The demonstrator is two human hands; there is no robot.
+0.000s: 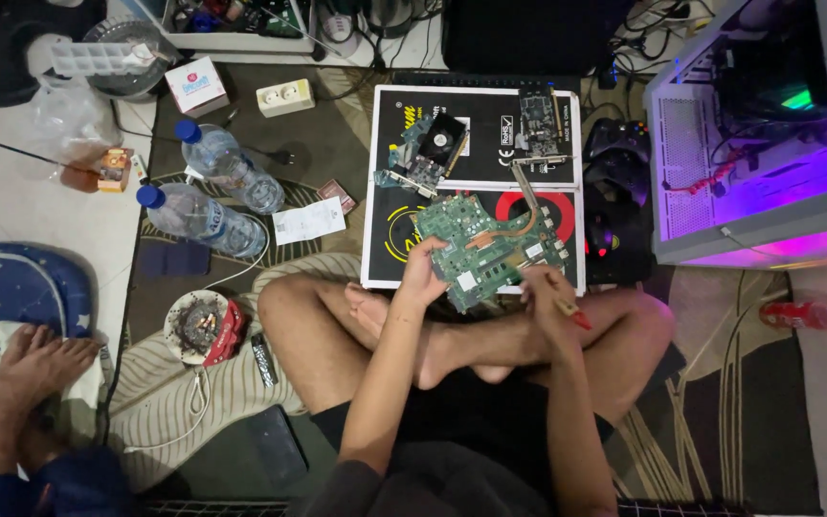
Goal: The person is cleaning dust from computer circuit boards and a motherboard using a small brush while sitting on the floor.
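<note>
The open computer case, lit purple at two o'clock, shows cables inside. A flat box at twelve carries two smaller cards. The green circuit board lies tilted at its near edge, between both hands. Left hand is closed on the board's nine-o'clock edge; right hand, at four o'clock, clasps a red-handled tool. Two capped water bottles lie at ten; what they hold I cannot tell.
</note>
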